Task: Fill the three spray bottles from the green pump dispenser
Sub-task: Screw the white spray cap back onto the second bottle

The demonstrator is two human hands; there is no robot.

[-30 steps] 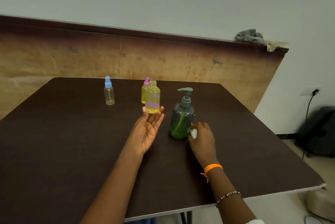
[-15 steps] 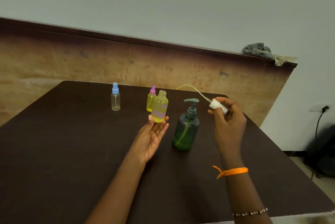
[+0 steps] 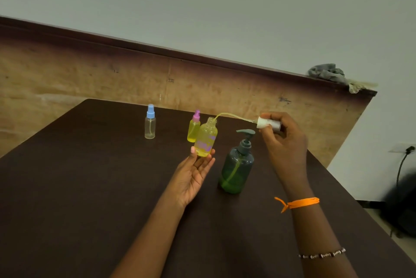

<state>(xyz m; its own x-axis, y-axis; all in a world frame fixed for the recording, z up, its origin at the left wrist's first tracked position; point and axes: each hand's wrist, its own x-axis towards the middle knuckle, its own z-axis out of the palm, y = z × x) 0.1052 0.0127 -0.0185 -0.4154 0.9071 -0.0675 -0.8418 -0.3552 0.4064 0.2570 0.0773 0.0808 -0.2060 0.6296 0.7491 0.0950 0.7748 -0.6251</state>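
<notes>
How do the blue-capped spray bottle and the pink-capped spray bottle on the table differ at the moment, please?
The blue-capped bottle looks nearly empty and clear; the pink-capped bottle is full of yellow liquid. The blue-capped bottle stands alone to the left, while the pink-capped bottle sits just behind the uncapped bottle. Both stand upright and capped on the table, untouched by either hand.
</notes>
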